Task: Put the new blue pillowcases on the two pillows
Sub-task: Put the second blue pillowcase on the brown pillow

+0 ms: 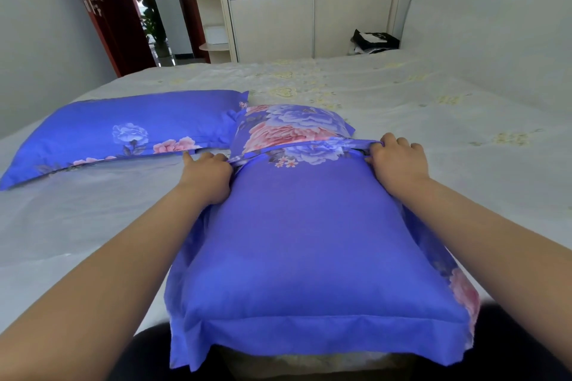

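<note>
On white floral bedsheet: both hands pinch near pillowcase edge; wardrobe behind

Near pillow: plain blue, with pink and lilac flowers at its far end. Left pillow: same blue, pale blue and pink blooms. The bed sheet is white with faint yellow motifs. The door is dark red.
</note>
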